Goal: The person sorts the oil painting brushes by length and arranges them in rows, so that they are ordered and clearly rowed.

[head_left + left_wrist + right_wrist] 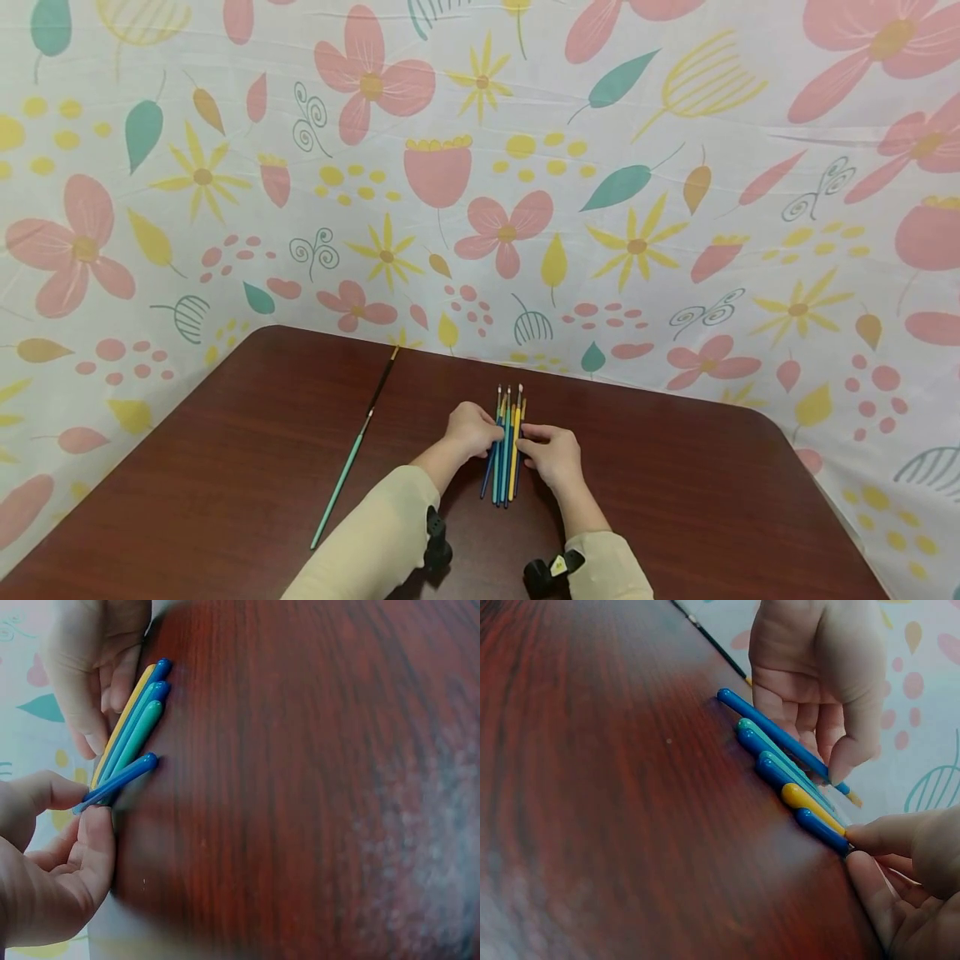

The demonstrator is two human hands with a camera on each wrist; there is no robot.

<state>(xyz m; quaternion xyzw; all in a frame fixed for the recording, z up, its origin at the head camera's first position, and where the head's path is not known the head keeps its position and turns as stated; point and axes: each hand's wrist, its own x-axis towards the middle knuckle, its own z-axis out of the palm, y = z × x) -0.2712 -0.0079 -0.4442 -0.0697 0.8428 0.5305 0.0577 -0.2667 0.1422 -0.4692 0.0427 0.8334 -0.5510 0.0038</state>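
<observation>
Several paintbrushes [505, 475] with blue, teal and yellow handles lie side by side on the table, bristles pointing away from me. My left hand [471, 430] is at the left side of the row. Its thumb and fingers pinch a blue paintbrush [124, 778], which slants across the teal one [141, 729] in the left wrist view. On the opposite side, my right hand [557, 455] pinches the outermost dark blue paintbrush [821, 831] between thumb and fingertip. A yellow paintbrush [802, 799] lies right beside that one. The bristles are hidden behind the hands in the left wrist view.
Left of the row, a long teal-handled paintbrush [341, 483] and a black-handled paintbrush [383, 379] lie end to end in a slanting line on the dark wooden table [675, 483]. A flower-patterned cloth [480, 167] hangs behind the table's far edge.
</observation>
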